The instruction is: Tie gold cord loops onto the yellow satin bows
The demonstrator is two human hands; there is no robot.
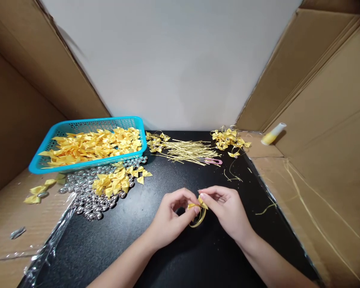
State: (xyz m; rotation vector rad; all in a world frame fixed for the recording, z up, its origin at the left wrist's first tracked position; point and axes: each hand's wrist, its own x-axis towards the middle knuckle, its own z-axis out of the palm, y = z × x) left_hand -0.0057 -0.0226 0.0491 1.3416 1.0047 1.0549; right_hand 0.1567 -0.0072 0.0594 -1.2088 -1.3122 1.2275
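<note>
My left hand (171, 218) and my right hand (228, 210) meet over the black table (174, 256), near its front middle. Both pinch one small yellow ribbon bow (199, 208) between thumbs and fingertips. A loop of thin gold string (198, 222) hangs from the bow under my fingers. Both hands are closed on the bow.
A blue basket (139, 130) heaped with yellow bows stands at the back left. Silver bells (87, 196) lie in a pile before it, with loose bows (115, 182) on top. Cut gold strings (189, 151) and finished bows (229, 140) lie at the back. Cardboard walls stand on both sides.
</note>
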